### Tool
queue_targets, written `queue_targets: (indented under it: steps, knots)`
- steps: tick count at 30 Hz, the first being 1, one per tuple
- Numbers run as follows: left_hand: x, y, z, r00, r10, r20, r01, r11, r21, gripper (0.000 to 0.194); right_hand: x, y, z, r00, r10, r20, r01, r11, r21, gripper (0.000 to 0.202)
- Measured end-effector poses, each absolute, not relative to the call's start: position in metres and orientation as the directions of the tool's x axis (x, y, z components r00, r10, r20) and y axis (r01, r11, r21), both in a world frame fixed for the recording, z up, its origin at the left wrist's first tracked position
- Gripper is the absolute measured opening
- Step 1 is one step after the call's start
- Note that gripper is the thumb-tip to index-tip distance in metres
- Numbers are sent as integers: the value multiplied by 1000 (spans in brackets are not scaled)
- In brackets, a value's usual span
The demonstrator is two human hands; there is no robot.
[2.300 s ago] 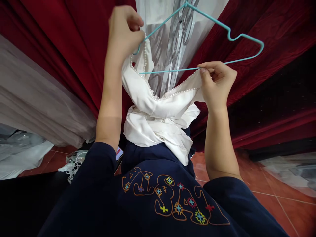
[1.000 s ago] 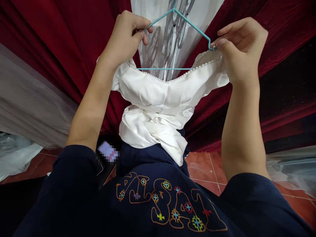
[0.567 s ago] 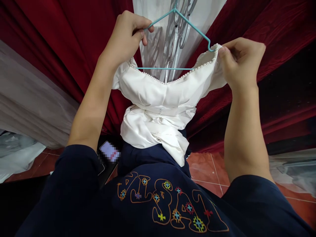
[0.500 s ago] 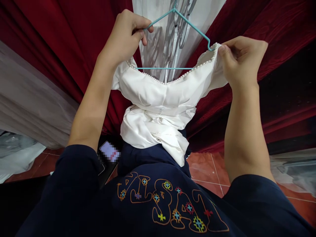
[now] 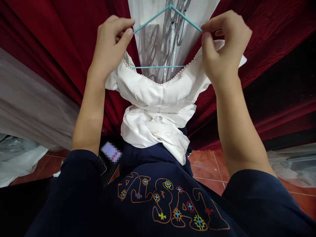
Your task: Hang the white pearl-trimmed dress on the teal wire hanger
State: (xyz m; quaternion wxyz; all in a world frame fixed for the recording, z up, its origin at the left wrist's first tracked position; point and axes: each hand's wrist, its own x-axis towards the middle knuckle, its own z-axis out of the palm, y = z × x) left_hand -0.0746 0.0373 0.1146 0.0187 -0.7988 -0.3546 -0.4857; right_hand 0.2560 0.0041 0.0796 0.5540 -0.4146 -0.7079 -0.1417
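Observation:
A white dress (image 5: 148,93) with a beaded, pearl-like neckline hangs on a thin turquoise hanger (image 5: 186,19) in front of me. Its lower part lies bunched over my lap. My left hand (image 5: 112,44) pinches the hanger's left arm near its outer end, just above the dress's left shoulder. On the other side, my right hand (image 5: 223,46) has its thumb and forefinger closed on the hanger's right arm, and it hides the right shoulder end. The hanger's straight bottom bar crosses behind the neckline.
Dark red curtains (image 5: 81,42) hang on both sides, with white cloth (image 5: 145,46) and several grey hangers (image 5: 170,42) between them. A phone (image 5: 110,151) with a lit screen lies at left on a black surface. Red floor tiles (image 5: 203,164) show beneath.
My right hand has moved left and up from the dress's right shoulder edge to the hanger's arm. My left hand has shifted left and slightly down along the hanger.

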Motion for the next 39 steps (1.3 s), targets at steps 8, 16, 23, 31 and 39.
queue_targets:
  steps: [8,16,23,31,39]
  knots:
    - [-115,20,75,61,524,850,620,-687,378,27,212,7,32,-324,601,730,660,697,-281,19]
    - [-150,74,80,333,305,893,642,-766,22,18,202,14,10,-267,587,764,696,666,-268,27]
    - [-134,109,77,326,240,914,677,-734,-49,18,195,14,5,-222,575,787,698,658,-284,23]
    - [-108,76,63,112,389,915,792,-591,154,52,198,11,5,-202,581,788,686,659,-310,21]
    - [-84,21,86,116,638,761,818,-496,292,5,202,6,18,-141,636,759,699,607,-378,13]
